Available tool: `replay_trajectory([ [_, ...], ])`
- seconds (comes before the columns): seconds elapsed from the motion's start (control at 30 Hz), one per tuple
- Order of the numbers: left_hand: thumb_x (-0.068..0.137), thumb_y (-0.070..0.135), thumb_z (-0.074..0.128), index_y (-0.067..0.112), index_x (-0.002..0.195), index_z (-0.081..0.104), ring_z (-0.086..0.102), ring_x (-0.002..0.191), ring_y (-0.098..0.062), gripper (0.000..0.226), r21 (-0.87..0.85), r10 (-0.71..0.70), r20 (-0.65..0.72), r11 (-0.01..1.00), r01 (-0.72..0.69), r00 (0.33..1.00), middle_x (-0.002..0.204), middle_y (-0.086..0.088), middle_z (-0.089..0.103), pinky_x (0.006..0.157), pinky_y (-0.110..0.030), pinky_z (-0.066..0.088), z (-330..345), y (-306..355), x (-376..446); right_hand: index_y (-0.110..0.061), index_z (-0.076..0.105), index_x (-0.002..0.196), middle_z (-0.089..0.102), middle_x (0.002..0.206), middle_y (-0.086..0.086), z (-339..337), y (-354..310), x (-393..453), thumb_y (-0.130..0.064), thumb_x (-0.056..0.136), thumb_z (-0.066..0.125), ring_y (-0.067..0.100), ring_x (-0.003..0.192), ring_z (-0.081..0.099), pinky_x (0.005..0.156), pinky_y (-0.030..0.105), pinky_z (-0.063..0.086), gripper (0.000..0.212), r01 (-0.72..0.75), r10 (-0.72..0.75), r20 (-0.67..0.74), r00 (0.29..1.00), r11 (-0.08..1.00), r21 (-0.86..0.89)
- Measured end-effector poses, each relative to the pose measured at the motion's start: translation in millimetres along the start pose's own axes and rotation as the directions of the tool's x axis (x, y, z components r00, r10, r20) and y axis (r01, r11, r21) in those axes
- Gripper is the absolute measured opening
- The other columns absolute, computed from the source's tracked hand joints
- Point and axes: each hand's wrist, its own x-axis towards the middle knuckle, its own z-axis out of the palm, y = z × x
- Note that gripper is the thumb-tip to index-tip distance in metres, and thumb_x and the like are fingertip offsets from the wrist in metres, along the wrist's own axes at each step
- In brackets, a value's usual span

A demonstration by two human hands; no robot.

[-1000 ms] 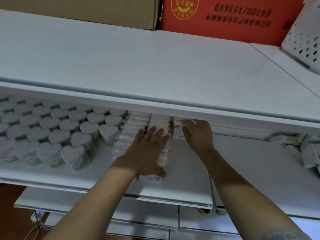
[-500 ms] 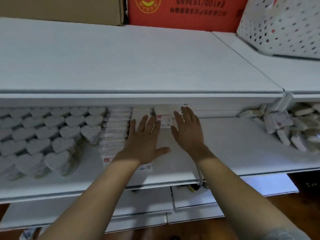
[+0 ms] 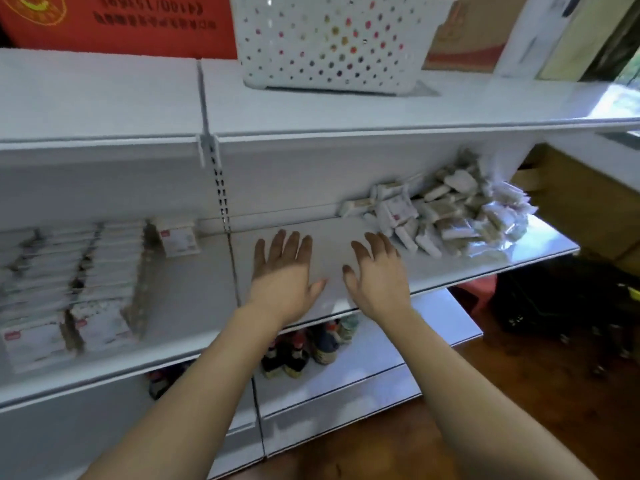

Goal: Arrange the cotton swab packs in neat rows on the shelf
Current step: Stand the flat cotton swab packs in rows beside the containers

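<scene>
Flat cotton swab packs stand in two neat rows (image 3: pixel 86 278) on the left part of the white middle shelf (image 3: pixel 180 306). One more pack (image 3: pixel 178 239) stands alone behind them at the back. A loose pile of swab packs (image 3: pixel 450 213) lies on the right part of the shelf. My left hand (image 3: pixel 285 275) hovers over bare shelf between rows and pile, fingers straight and spread, holding nothing. My right hand (image 3: pixel 375 271) hangs beside it, fingers relaxed and empty, its fingertips close to the pile's left edge.
A white perforated basket (image 3: pixel 329 39) and a red carton (image 3: pixel 121 22) sit on the top shelf. Dark bottles (image 3: pixel 301 348) stand on the lower shelf under my hands. A slotted upright post (image 3: pixel 221 188) divides the shelf bays. Wooden floor lies at the right.
Both hands have left the arranged rows and moved right across the shelf toward the loose pile. The view has swung right, and the heart-shaped packs are out of sight.
</scene>
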Motion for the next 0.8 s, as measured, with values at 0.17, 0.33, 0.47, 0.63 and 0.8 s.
replay_trajectory([
  [0.17,0.099,0.056,0.041,0.017,0.160,0.015,0.009,0.154,-0.028,0.076,-0.033,0.016,0.007,0.999,-0.016,1.000,0.167,-0.007,0.018,0.124,-0.051,0.005,9.0,81.4,25.3,-0.008,0.059,0.130,0.055,0.130,0.020,-18.5,94.0,-5.5,-0.036,0.089,0.061,0.040,0.126,0.046,0.101,0.051,0.043,0.050,-0.147,0.150,0.080,0.985,0.988,-0.040],
  [0.33,0.101,0.052,0.042,0.018,0.159,0.019,0.010,0.154,-0.026,0.071,-0.086,0.050,0.019,0.995,-0.049,0.999,0.166,-0.005,0.021,0.125,-0.048,0.004,19.0,129.8,61.4,-0.008,0.058,0.131,0.053,0.133,0.021,-16.3,173.5,6.1,-0.041,0.092,0.050,0.041,0.130,0.042,0.108,0.053,0.038,0.052,-0.274,0.282,0.100,0.954,0.958,-0.086],
  [0.47,0.102,0.048,0.042,0.015,0.157,0.025,0.017,0.151,-0.026,0.067,-0.115,0.120,0.026,0.987,-0.116,0.992,0.161,-0.004,0.028,0.124,-0.045,0.007,33.6,154.6,99.8,-0.010,0.057,0.130,0.049,0.141,0.022,-8.8,214.8,27.5,-0.036,0.091,0.053,0.041,0.137,0.036,0.113,0.050,0.033,0.047,-0.345,0.352,0.108,0.930,0.935,-0.079],
  [0.63,0.101,0.046,0.043,0.017,0.156,0.024,0.021,0.149,-0.023,0.064,-0.189,0.159,0.036,0.971,-0.149,0.987,0.160,-0.002,0.030,0.122,-0.046,0.014,50.1,176.4,154.2,-0.019,0.044,0.144,0.044,0.144,0.016,-4.4,236.8,64.3,-0.043,0.095,0.051,0.037,0.140,0.031,0.116,0.047,0.027,0.055,-0.324,0.332,0.121,0.935,0.942,-0.081],
  [0.8,0.100,0.044,0.048,0.020,0.155,0.025,0.017,0.151,-0.023,0.064,-0.209,0.160,0.044,0.967,-0.147,0.986,0.160,-0.004,0.029,0.122,-0.044,0.013,57.3,183.0,179.3,-0.023,0.039,0.144,0.037,0.152,0.016,9.8,241.0,102.3,-0.063,0.090,0.048,0.036,0.145,0.024,0.121,0.050,0.018,0.068,-0.366,0.369,0.213,0.905,0.929,-0.056],
])
